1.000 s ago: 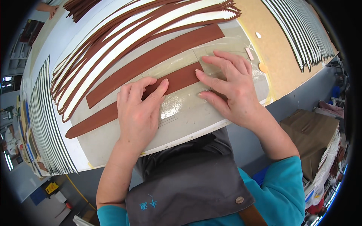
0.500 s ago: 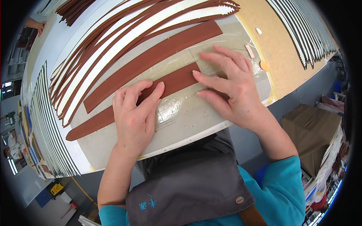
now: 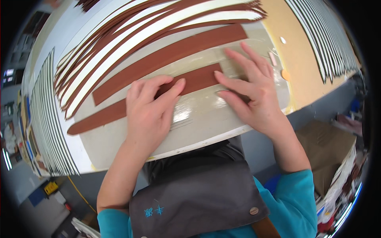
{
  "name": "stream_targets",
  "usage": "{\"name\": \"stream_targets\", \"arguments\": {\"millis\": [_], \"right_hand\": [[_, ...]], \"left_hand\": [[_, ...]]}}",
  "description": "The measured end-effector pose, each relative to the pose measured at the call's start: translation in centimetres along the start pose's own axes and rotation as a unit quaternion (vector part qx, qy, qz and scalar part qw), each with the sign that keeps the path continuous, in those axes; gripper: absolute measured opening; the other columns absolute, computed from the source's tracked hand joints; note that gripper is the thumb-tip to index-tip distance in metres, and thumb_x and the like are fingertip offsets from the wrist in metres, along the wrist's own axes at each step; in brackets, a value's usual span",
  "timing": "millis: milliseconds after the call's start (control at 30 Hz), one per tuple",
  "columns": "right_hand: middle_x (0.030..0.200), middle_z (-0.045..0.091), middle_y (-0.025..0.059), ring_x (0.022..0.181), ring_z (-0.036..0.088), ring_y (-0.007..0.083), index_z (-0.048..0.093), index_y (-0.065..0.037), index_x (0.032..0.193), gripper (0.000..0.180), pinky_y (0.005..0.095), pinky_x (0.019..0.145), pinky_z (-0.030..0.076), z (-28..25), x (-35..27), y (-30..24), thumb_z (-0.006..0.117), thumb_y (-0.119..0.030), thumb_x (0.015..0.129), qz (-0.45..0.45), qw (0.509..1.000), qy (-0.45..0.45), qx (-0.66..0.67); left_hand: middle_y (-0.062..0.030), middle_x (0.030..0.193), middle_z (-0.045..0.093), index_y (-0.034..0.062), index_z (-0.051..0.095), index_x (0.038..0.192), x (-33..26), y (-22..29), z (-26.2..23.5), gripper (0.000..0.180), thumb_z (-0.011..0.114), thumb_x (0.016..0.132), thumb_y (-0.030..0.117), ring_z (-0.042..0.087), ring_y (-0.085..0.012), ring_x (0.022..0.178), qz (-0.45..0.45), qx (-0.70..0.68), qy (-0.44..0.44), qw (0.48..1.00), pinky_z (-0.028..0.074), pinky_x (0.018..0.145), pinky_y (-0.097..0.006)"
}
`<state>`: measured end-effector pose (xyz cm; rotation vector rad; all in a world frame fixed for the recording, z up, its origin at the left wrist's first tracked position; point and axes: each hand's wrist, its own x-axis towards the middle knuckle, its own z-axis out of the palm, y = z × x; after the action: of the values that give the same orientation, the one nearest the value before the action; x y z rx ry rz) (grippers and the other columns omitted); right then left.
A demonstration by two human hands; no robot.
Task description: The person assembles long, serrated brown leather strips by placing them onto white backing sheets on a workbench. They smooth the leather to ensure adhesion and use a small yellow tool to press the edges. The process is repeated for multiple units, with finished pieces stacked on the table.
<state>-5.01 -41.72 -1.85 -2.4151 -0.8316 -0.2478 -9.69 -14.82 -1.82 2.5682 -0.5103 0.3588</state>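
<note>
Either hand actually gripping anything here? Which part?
Nothing is gripped. The left hand and right hand lie flat, fingers spread, pressing the near brown strip down onto the pale mat.

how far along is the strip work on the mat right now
Done: one long brown strip lies flat on the pale work mat, and many more brown strips sit fanned beyond it. In hand: the left hand and right hand press flat on the nearer brown strip. Left: what follows cannot be told; stacks of thin striped pieces wait at the table edge.
</note>
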Motion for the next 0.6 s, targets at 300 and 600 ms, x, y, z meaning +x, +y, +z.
{"name": "stream_targets", "arguments": {"millis": [300, 600], "right_hand": [[0.149, 0.065, 0.0135, 0.151, 0.045, 0.0390, 0.086, -0.018, 0.115, 0.031, 0.0511, 0.121, 0.031, 0.4, 0.0, -0.4, 0.086, -0.015, 0.084, 0.007, 0.999, 0.016, -0.039], [0.152, 0.062, 0.0144, 0.154, 0.042, 0.0385, 0.086, -0.018, 0.117, 0.029, 0.0519, 0.123, 0.029, 0.6, 0.0, 0.0, 0.085, -0.016, 0.088, 0.015, 0.999, 0.009, -0.038]], "left_hand": [[-0.0065, 0.129, 0.070, 0.0087, 0.078, 0.126, -3.6, -1.2, -1.3, 0.038, 0.077, 0.088, 0.002, 0.062, -0.0311, 0.114, -0.025, -0.019, 0.031, 0.999, 0.051, 0.098, -0.041], [-0.0029, 0.132, 0.066, 0.0146, 0.074, 0.134, -3.4, -0.9, -1.1, 0.045, 0.075, 0.089, 0.005, 0.055, -0.0301, 0.120, -0.024, 0.024, 0.014, 0.999, 0.046, 0.101, -0.043]]}}
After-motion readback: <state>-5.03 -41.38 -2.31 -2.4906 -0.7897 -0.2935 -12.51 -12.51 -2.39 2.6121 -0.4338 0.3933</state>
